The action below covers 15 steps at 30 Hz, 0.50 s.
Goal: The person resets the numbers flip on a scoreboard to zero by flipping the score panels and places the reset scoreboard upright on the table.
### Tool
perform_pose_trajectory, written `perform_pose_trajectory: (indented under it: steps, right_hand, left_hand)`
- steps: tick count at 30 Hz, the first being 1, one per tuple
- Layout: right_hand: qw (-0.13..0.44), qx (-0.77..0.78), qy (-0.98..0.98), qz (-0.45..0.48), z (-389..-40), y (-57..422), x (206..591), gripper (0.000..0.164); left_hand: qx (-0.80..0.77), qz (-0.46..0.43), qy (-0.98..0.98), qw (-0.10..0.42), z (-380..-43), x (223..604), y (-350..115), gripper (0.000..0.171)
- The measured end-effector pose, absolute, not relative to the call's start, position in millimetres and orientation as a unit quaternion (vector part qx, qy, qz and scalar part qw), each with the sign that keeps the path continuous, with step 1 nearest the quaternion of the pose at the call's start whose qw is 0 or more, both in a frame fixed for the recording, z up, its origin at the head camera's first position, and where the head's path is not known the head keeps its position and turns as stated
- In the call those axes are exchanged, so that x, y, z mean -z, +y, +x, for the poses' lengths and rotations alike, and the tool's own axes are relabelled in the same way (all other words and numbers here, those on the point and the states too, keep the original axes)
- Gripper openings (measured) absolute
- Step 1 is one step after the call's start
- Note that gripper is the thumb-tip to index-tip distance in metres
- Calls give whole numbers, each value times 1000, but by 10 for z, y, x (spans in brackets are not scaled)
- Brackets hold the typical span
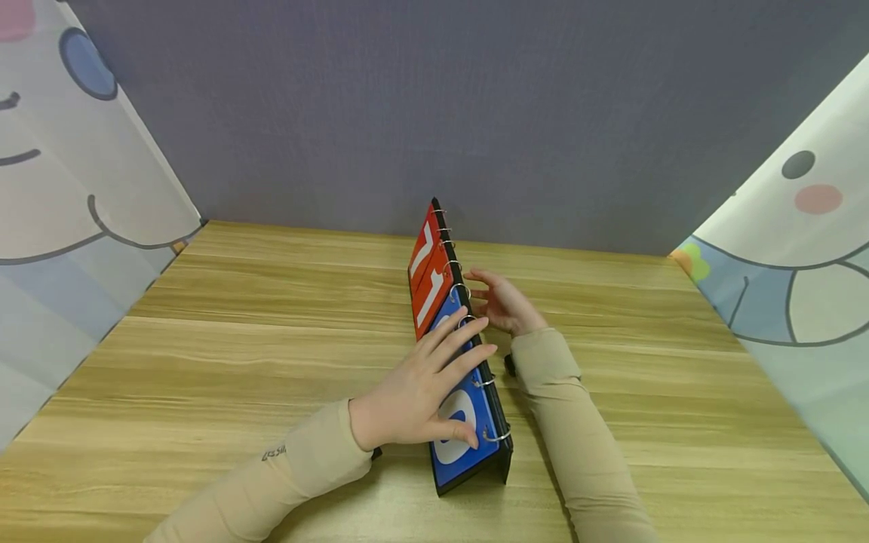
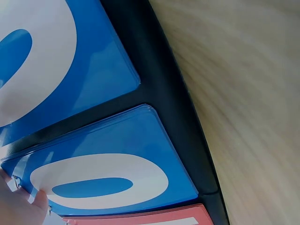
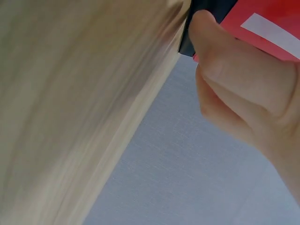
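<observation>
A black tent-shaped flip scoreboard [image 1: 501, 422] stands on the table, seen almost along its ring-bound top edge. Its left side carries red cards [image 1: 419, 277] at the far half and blue cards [image 1: 444, 471] with white zeros at the near half. My left hand [image 1: 422, 385] lies across the blue cards, fingers spread and nearly straight toward the metal rings. Part of that hand [image 2: 18, 208] shows beside a zero card in the left wrist view. Behind the board is my right hand [image 1: 508, 305], fingers loosely bent. The right wrist view has this hand [image 3: 248, 77] against the board's black edge.
The wood-grain table [image 1: 237, 317] extends on both sides of the scoreboard. A grey partition [image 1: 434, 113] rises along its far edge. Cartoon-printed sheets [image 1: 808, 249] hang at the left and right sides.
</observation>
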State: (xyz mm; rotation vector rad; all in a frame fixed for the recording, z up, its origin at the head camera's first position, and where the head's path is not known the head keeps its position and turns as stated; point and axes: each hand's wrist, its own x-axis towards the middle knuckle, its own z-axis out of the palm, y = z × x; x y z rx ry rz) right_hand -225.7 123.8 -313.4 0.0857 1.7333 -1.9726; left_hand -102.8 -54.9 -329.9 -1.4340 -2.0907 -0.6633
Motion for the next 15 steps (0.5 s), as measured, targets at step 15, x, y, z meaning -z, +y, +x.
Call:
perform_pose_trajectory:
  steps: [15]
  right_hand:
    - [251, 726, 638, 40, -2251, 1262, 3139, 53]
  left_hand:
    - [241, -526, -776, 250, -1031, 3313, -545, 86]
